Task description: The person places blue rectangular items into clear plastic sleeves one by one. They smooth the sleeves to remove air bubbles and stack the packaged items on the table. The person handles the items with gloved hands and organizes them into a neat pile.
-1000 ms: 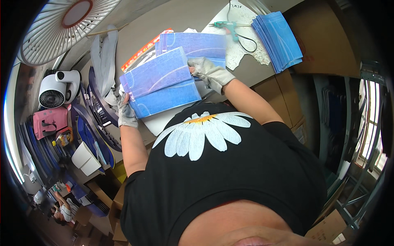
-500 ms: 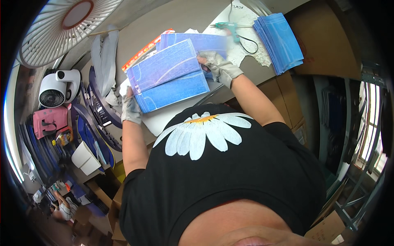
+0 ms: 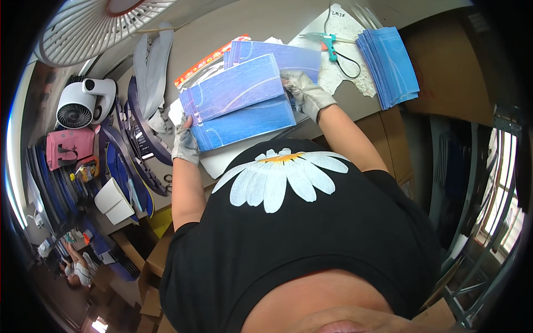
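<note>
Left hand (image 3: 186, 143) pinches the blue sheets (image 3: 239, 91); right hand (image 3: 308, 95), opposite, grip unclear. Apparent step: steadying; next move likely needs level support.

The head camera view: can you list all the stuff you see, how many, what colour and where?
Table: 1, grey, top centre
Held denim-print sheets: layered, count unclear, blue, centre
Denim-print pile: 1, purple-blue, just behind those
Denim-print stack: 1, blue, table's right
White sheet: 1, white, beside that stack
Glue gun: 1, teal, on the white sheet
Long pieces: 2, grey, upper left
Big fan: 1, white and red, top left
Small fan: 1, white and black, left
Bag: 1, pink, below the small fan
Cardboard boxes: several, brown, right and lower left
Co-worker: at least 1, pale top, lower left
Small clutter: too tiny to tell, left
Shirt: 1, black, white flower, bottom
Left hand: 1, grey glove, sheets' left end
Right hand: 1, grey glove, sheets' right end
</note>
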Demonstrator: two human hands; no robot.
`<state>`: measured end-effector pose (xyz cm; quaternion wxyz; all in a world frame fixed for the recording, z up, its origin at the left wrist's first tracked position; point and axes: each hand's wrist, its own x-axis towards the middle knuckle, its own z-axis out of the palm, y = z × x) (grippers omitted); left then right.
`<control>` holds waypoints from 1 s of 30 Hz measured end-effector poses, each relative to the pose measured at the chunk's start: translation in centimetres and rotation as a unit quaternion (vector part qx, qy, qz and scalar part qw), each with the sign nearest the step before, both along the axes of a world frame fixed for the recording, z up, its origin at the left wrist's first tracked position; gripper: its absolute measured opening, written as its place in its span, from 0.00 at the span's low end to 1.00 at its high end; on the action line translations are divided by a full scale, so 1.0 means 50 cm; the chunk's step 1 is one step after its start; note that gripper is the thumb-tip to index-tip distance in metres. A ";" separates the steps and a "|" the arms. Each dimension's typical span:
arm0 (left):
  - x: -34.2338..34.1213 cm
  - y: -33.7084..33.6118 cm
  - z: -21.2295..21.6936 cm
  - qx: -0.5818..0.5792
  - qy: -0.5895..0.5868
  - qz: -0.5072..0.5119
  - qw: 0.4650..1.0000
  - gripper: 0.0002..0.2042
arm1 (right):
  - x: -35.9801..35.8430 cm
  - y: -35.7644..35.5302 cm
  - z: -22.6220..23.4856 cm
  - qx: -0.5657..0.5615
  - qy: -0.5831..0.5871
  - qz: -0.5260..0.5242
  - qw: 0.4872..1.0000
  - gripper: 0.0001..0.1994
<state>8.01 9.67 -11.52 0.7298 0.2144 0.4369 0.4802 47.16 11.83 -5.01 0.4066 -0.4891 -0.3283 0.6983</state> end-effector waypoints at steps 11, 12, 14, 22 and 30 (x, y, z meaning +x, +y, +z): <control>-0.005 0.066 0.004 0.013 0.038 -0.044 0.998 0.26 | 0.046 -0.006 0.033 0.085 -0.065 0.049 0.993 0.14; 0.006 0.071 0.010 0.017 0.031 -0.045 0.998 0.26 | 0.050 -0.005 0.023 0.066 -0.054 0.023 0.996 0.14; -0.007 0.086 -0.010 -0.017 0.029 -0.041 0.999 0.26 | 0.063 0.011 -0.014 0.031 -0.030 -0.025 0.999 0.15; -0.112 0.098 -0.078 -0.066 0.008 -0.017 0.998 0.26 | 0.109 0.029 -0.009 0.026 -0.001 -0.096 0.995 0.10; -0.015 0.091 -0.049 -0.027 -0.024 -0.096 0.995 0.33 | 0.091 0.017 -0.055 0.063 -0.104 -0.113 0.986 0.13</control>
